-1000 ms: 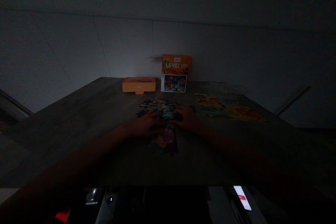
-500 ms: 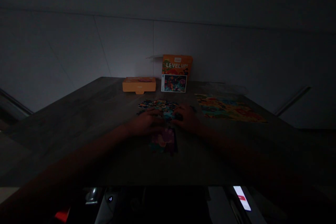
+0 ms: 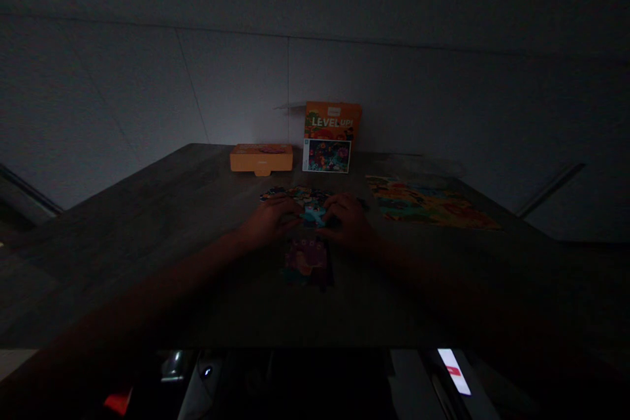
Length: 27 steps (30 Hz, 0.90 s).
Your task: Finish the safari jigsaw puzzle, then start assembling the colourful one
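Note:
In dim light, my left hand (image 3: 268, 220) and my right hand (image 3: 348, 220) face each other above the middle of the table. Between their fingertips are blue jigsaw puzzle pieces (image 3: 314, 214), pinched from both sides; how many is too dark to tell. Just behind my hands lies a heap of loose puzzle pieces (image 3: 298, 193), partly covered by my fingers. Nearer to me, a joined purple puzzle section (image 3: 308, 262) with round eye shapes lies flat on the table.
An orange box (image 3: 262, 159) lies at the back, beside an upright "LEVEL UP!" puzzle box (image 3: 331, 138) with its flap raised. A colourful picture sheet (image 3: 433, 203) lies at the right, with clear plastic (image 3: 428, 165) behind it. A lit phone screen (image 3: 453, 371) shows below the table's front edge.
My left hand has drawn back slightly from over the purple section, showing more of its eye shapes. Blue pieces now show more plainly between my fingertips.

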Tool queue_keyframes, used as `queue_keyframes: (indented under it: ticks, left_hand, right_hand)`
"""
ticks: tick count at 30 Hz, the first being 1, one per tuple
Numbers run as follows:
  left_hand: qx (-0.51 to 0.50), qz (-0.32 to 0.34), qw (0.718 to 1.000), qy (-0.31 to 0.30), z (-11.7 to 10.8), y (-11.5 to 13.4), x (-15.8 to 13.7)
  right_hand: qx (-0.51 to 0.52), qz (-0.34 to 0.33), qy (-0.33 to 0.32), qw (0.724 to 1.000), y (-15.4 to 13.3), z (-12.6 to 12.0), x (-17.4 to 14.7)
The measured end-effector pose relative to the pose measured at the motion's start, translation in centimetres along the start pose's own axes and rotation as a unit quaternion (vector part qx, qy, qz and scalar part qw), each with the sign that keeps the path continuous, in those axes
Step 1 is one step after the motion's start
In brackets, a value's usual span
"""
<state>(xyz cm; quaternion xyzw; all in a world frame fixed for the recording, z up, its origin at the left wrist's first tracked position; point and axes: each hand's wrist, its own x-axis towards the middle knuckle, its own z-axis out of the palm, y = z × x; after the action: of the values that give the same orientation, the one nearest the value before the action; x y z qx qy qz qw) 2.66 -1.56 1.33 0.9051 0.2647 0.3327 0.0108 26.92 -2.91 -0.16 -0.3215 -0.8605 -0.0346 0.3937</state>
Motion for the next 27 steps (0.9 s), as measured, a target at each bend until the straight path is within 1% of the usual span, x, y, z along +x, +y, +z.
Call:
queue_keyframes:
  ticks: [3,8,12,17,21,27]
  left_hand:
    - [0.002,0.003,1.0,-0.003,-0.07,0.01,0.07]
    - [-0.01,0.007,1.0,0.007,-0.1,0.08,0.1]
    - [-0.007,-0.008,1.0,-0.008,-0.29,0.29,0.2]
    - [0.009,-0.012,0.999,-0.028,-0.53,0.46,0.29]
    - [0.024,-0.015,0.999,-0.034,-0.39,0.11,0.24]
    - [0.023,-0.014,0.999,-0.045,-0.35,0.08,0.22]
  right_hand:
    - [0.001,-0.013,0.008,1.0,0.09,0.07,-0.01]
    - [0.001,-0.009,-0.011,1.0,0.08,0.05,0.06]
    - [0.0,-0.001,-0.011,1.0,0.0,-0.12,0.07]
    - [-0.002,-0.004,-0.011,1.0,-0.13,-0.27,0.03]
    - [-0.016,0.012,-0.017,1.0,-0.16,-0.31,-0.01]
    - [-0.046,0.003,-0.014,0.999,-0.02,-0.22,-0.15]
